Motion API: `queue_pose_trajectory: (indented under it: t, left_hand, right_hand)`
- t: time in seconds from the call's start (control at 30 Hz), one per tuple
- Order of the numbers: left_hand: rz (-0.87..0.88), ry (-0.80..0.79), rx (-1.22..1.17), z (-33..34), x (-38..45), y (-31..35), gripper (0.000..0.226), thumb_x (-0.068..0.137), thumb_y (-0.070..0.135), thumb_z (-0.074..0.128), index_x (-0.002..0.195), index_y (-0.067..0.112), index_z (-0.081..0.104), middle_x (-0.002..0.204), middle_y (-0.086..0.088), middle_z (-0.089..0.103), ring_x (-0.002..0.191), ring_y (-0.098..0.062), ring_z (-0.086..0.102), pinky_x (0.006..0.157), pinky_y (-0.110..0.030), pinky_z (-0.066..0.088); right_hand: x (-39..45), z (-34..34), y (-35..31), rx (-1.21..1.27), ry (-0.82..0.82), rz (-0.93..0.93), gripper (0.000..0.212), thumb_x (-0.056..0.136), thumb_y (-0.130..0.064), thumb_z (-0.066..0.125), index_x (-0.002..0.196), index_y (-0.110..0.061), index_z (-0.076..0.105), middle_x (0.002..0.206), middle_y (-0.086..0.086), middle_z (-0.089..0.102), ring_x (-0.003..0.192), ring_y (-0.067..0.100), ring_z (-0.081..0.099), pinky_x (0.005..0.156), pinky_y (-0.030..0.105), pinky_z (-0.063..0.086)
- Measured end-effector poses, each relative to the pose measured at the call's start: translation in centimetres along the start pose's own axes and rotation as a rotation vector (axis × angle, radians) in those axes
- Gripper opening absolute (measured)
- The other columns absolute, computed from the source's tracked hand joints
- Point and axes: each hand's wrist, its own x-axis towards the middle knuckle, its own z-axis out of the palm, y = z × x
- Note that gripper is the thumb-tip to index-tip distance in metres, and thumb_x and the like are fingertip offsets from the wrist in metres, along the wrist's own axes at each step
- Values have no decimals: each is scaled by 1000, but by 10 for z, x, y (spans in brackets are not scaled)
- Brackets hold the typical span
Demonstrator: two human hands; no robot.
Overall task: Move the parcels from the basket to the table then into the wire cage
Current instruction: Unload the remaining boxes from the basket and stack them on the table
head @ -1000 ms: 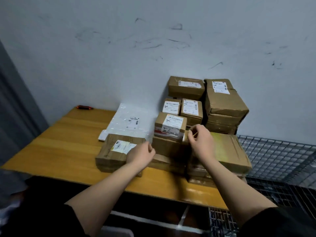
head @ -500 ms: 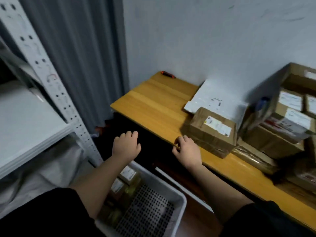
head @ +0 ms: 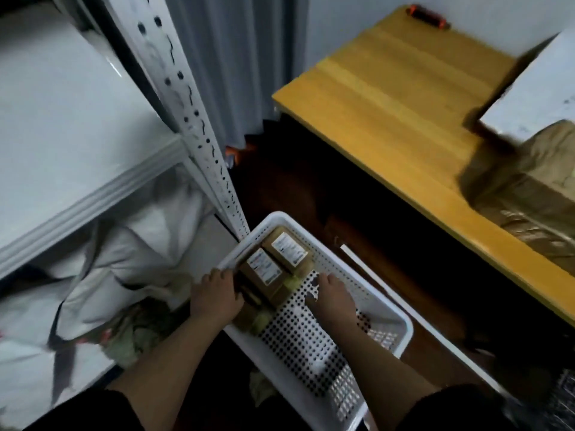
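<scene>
Both hands reach into the white basket on the floor, flanking the last parcels stacked in its far corner — left hand and right hand, fingers loosely spread, holding nothing, seemingly to clamp them between the palms for the desk.

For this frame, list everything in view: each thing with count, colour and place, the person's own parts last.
Perforated plastic basket: one, white, on the floor below the table.
Labelled cardboard parcels: two clearly seen, brown, side by side at the basket's far end; any beneath are unclear.
Wooden table: one, yellow, upper right.
Taped cardboard box: one, brown, on the table's right edge.
Flat mailer bag: one, white, on the table behind that box.
Small marker-like object: one, red-orange, at the table's far corner.
Metal shelving rack: one, white, left.
Left hand: at the parcels' left side.
Right hand: over the basket floor, right of the parcels.
</scene>
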Motion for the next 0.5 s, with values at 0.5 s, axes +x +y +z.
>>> queue_pose_trajectory:
  t: [0.5]
  left_hand:
    - [-76, -126, -454, 221, 161, -41, 58, 91, 35, 53, 141, 14, 33, 139, -11, 44, 118, -25, 49, 87, -32, 44]
  right_hand:
    - [107, 279, 6, 604, -434, 364, 46, 100, -35, 45, 135, -5, 47, 129, 14, 54, 110, 24, 54, 95, 33, 42]
